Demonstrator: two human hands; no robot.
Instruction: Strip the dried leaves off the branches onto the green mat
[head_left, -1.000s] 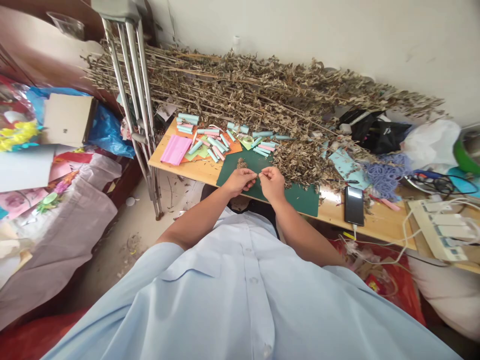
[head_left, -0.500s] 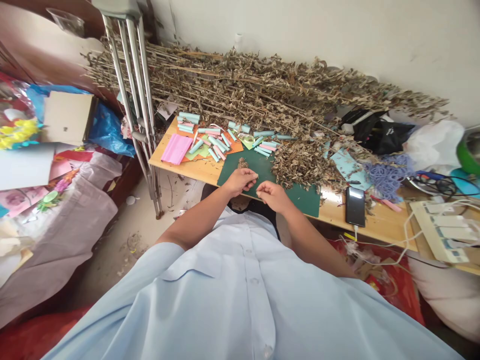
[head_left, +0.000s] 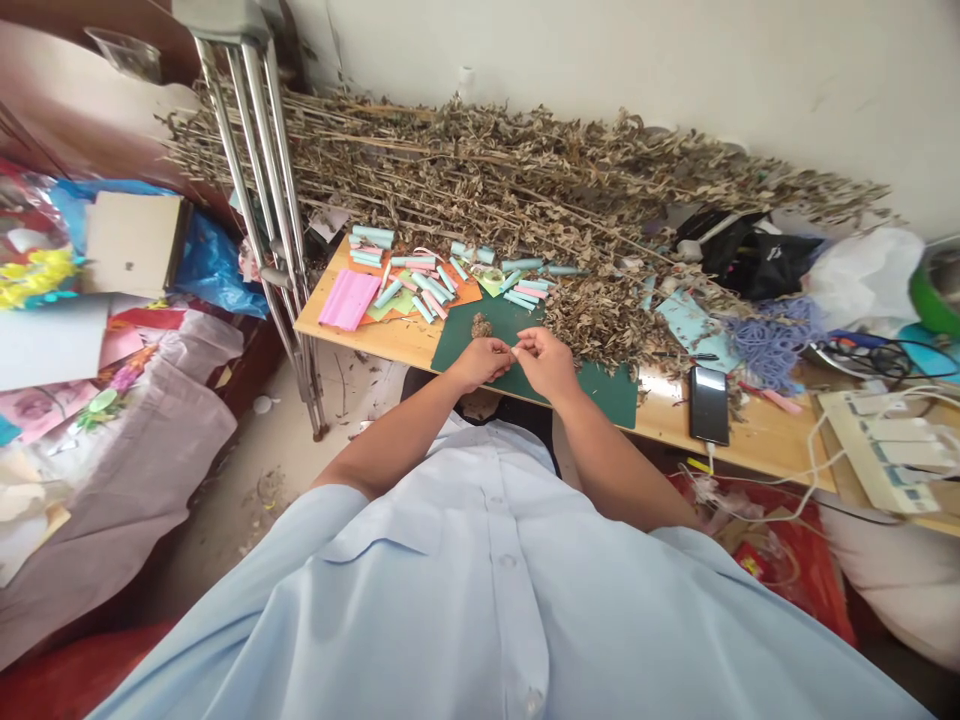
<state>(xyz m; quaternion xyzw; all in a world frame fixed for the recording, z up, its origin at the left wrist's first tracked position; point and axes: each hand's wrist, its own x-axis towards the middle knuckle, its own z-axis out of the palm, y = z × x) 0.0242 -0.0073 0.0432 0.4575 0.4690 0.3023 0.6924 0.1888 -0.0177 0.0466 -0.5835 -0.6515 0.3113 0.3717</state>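
Observation:
My left hand (head_left: 482,364) and my right hand (head_left: 545,362) meet fingertip to fingertip over the near edge of a dark green mat (head_left: 611,393). Both are closed in a pinch, and whatever lies between the fingers is too small to make out. Just beyond my left hand a small clump of crumbled dried leaves (head_left: 481,325) rests on the mat. A larger heap of dried leaves (head_left: 600,325) spreads beyond and to the right of my right hand. Several pale blue and pink paper rolls (head_left: 431,290) lie farther back on the left.
Long dried leafy stalks (head_left: 465,170) cover the back of the wooden table (head_left: 409,345). Pink paper (head_left: 349,299) sits at the left, beside metal crutches (head_left: 274,200). At the right are a plugged-in phone (head_left: 709,405), purple yarn (head_left: 765,345) and a power strip (head_left: 874,450).
My right hand has moved up and left, so its fingertips now meet those of my left hand. The leaf clump beyond my left hand shows more fully.

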